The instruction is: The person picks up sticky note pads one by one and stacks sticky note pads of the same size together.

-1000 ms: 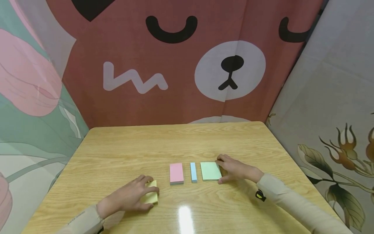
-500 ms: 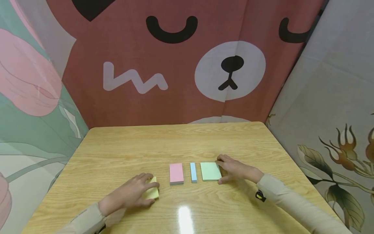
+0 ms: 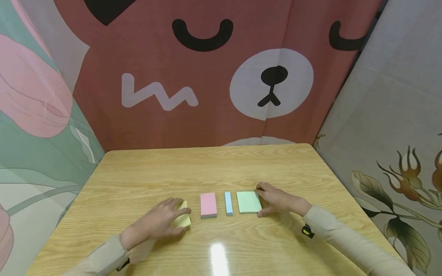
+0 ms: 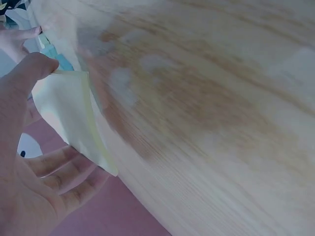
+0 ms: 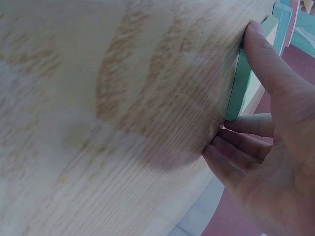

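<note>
My left hand (image 3: 157,220) grips a thin yellow sticky note pad (image 3: 183,220) between thumb and fingers, on the left part of the group. In the left wrist view the yellow pad (image 4: 71,110) spans from thumb tip to fingertips, slightly tilted. My right hand (image 3: 279,200) holds a square, pale green sticky note pad (image 3: 248,202) by its right side. The right wrist view has the thumb at one edge of the green pad (image 5: 239,86) and the index finger at the opposite edge. Between the hands lie a pink sticky note pad (image 3: 208,204) and a narrow blue one (image 3: 228,203).
The wooden table (image 3: 193,165) reaches back to a hanging cloth (image 3: 214,126) with a bear print. Patterned cloths hang at the left and right sides. The pads form a row, with small gaps between pink, blue and green.
My left hand has moved away from me and slightly right with the yellow pad, bringing it nearer the pink one. The right hand and the other pads have stayed in place.
</note>
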A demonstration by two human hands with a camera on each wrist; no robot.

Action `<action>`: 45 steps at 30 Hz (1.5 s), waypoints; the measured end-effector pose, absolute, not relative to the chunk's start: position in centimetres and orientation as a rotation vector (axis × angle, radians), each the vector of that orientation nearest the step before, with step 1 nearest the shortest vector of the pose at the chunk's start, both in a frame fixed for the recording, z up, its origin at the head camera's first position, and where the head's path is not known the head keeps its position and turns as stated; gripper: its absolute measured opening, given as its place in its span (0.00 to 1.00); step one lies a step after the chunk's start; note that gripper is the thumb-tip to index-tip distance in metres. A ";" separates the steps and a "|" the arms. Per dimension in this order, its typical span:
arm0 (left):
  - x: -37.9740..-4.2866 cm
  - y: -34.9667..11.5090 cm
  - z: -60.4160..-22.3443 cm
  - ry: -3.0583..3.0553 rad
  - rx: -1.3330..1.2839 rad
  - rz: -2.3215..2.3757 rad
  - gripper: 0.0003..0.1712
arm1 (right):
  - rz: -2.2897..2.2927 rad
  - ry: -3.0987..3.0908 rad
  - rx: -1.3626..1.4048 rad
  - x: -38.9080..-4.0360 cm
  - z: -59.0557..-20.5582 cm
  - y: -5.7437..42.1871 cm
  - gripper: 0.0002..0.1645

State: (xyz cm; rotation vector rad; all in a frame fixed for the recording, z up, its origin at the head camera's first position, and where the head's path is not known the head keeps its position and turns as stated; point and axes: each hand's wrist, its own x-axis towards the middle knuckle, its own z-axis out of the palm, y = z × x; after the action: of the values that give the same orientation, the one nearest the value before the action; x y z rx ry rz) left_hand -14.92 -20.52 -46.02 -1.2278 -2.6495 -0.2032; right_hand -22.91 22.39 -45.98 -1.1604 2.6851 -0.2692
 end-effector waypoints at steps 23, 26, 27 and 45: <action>-16.4 -18.2 -45.2 -2.582 -1.213 -0.196 0.35 | -0.298 2.676 -1.174 -22.6 -46.2 22.6 0.52; -16.6 -18.1 -45.2 -2.578 -1.219 -0.213 0.33 | -0.295 2.672 -1.167 -22.6 -46.1 22.5 0.53; -16.6 -18.0 -45.2 -2.574 -1.223 -0.217 0.32 | -0.297 2.672 -1.167 -22.6 -46.1 22.5 0.52; -17.5 -16.0 -44.7 -2.474 -1.221 -0.202 0.27 | -0.301 2.676 -1.193 -22.8 -46.1 22.6 0.52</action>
State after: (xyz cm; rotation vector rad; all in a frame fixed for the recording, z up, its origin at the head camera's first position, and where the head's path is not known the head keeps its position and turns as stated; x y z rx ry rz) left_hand -17.45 -16.00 -44.66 -1.2211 -2.4743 -0.2022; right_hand -22.76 22.57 -46.12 -1.1933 2.6758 -0.3010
